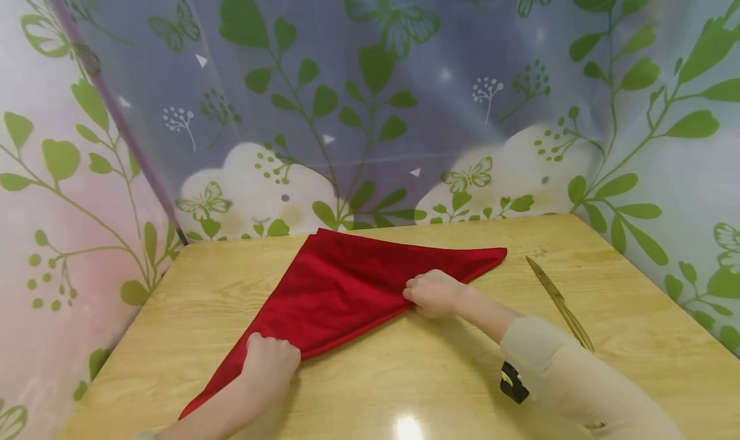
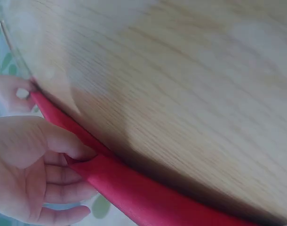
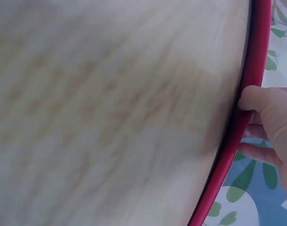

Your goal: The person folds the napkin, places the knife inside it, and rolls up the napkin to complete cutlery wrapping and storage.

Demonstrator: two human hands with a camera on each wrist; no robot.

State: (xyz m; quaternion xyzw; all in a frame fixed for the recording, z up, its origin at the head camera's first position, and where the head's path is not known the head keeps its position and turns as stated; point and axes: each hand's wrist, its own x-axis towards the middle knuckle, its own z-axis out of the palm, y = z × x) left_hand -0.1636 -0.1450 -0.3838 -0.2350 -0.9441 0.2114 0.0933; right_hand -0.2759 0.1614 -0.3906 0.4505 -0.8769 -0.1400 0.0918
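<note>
A red cloth (image 1: pixel 341 286), folded into a rough triangle, lies on the wooden table with its long folded edge toward me. My left hand (image 1: pixel 269 363) pinches that near edge at the left; in the left wrist view the thumb presses on the red fold (image 2: pixel 134 188). Farther right along the same edge, my right hand (image 1: pixel 436 293) pinches the cloth between thumb and fingers, as the right wrist view also shows at the rolled edge (image 3: pixel 228 146). The cloth's layers beneath the top one are hidden.
To the right on the table (image 1: pixel 624 299) lies a gold-coloured knife (image 1: pixel 559 302), its tip pointing away from me. A small black object (image 1: pixel 513 383) sits by my right sleeve. Patterned curtains (image 1: pixel 370 106) enclose the table's back and sides.
</note>
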